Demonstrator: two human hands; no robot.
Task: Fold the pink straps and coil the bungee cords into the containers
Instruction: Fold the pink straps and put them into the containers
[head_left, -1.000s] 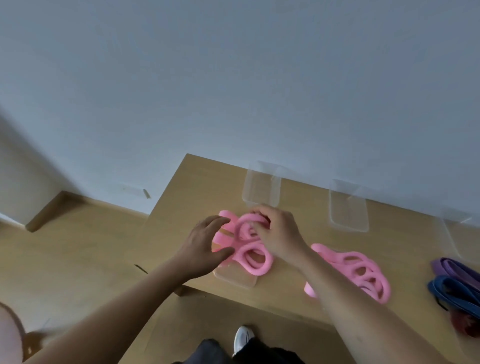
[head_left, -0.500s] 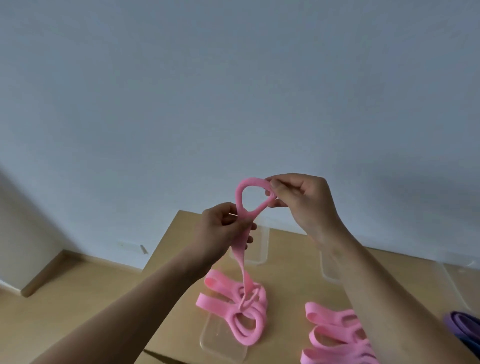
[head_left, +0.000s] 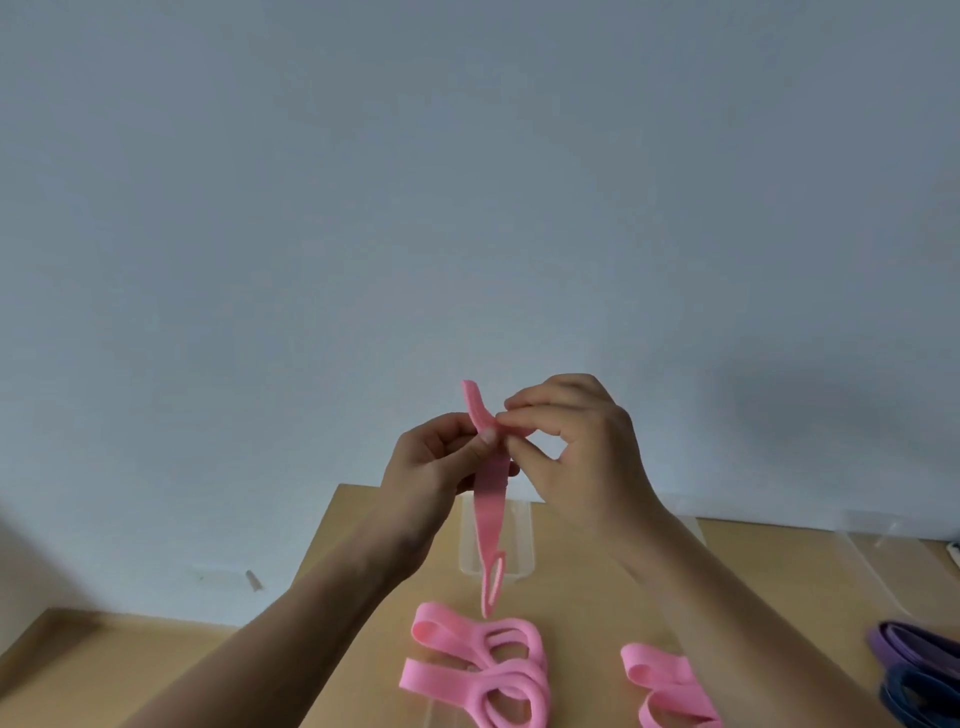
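Wooden table (head_left: 571, 597) with straps, bands and clear tubs.
A clear container (head_left: 519, 540) sits at the far edge. Nearer than it lies a pink strap heap (head_left: 483, 670); near-right of it a second pink heap (head_left: 670, 680); far right of it purple bands (head_left: 909, 642), blue bands (head_left: 919, 691) and another tub (head_left: 883, 545).

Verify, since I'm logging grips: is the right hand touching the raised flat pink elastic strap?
Touching. Head view: the right hand pinches the pink strap at its top fold.
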